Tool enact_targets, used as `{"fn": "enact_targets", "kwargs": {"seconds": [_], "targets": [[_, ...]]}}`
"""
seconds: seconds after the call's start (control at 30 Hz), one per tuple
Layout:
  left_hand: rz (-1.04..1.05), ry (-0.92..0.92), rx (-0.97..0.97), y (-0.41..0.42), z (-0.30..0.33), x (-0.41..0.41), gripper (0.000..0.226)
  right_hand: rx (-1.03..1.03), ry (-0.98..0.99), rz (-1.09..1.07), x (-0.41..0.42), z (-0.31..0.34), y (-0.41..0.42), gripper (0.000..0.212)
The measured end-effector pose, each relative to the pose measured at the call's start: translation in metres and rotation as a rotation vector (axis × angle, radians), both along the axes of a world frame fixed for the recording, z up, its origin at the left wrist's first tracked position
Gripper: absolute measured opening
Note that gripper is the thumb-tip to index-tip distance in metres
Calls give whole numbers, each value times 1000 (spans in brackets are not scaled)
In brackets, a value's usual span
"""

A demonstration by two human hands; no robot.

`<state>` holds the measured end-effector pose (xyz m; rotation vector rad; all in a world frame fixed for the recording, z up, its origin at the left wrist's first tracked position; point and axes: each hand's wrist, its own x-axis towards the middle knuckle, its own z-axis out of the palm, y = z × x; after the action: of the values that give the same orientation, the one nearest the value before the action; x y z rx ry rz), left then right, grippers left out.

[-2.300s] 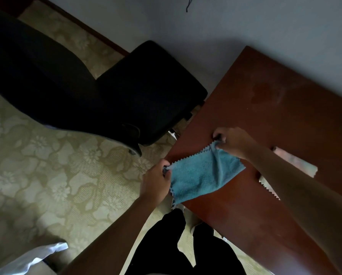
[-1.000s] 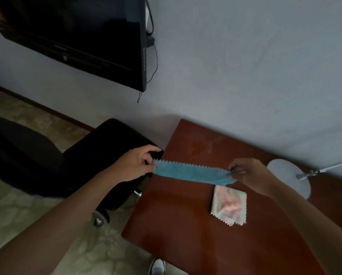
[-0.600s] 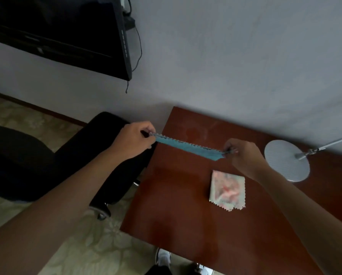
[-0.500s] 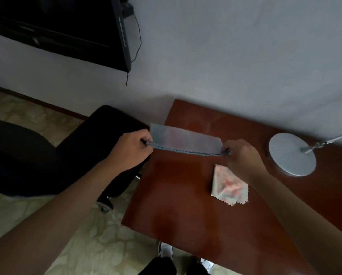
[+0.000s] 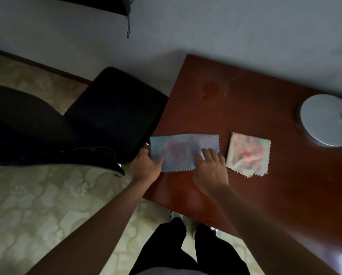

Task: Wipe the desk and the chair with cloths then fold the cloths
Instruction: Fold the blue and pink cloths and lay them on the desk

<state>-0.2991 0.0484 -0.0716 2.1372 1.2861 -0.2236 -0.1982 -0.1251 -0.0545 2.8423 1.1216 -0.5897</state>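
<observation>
A blue cloth, folded into a long strip, lies flat at the left edge of the reddish-brown desk. My left hand pinches its near-left corner, thumb on top. Over the strip's right end, my right hand presses down with fingers spread. A pink-and-white cloth, folded into a square, rests on the desk just right of my right hand. The black office chair stands on the floor, its seat touching the desk's left edge.
A white round lamp base sits at the desk's far right. The wall runs behind the desk, with a dark screen corner and cable hanging above. Patterned beige flooring spreads to the left. My dark-trousered legs stand at the desk's near edge.
The blue cloth was stretched in the air between both hands, then folded over and laid flat on the desk. My right hand now presses on it instead of pinching its end.
</observation>
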Motion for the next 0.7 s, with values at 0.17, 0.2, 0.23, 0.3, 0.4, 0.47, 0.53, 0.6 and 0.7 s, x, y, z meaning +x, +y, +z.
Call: {"fn": "enact_targets", "kwargs": {"seconds": [0.17,0.2,0.23,0.3,0.4,0.47,0.53,0.6,0.7], "targets": [[222,44,-206,2,-5,20,28,-105,109,-41,22,-5,-12,64],[284,45,-289,8,-6,21,28,-118,128,-54,27,-6,-18,66],[332,39,-354,15,-7,20,29,-127,146,-52,30,-7,-25,68],[334,34,-359,23,-3,18,24,-133,174,-12,32,-9,-38,69],[290,22,-242,23,15,19,10,-101,182,36,31,-15,-45,68],[255,-36,-150,14,33,27,5,-18,180,-6,28,-15,-43,64],[167,-93,-71,-6,50,43,2,120,188,-85,25,-13,-43,59],[53,-133,7,-35,60,58,6,275,195,-160,21,-11,-48,53],[-130,-122,78,-85,56,86,14,412,185,-246,18,-7,-66,49]]}}
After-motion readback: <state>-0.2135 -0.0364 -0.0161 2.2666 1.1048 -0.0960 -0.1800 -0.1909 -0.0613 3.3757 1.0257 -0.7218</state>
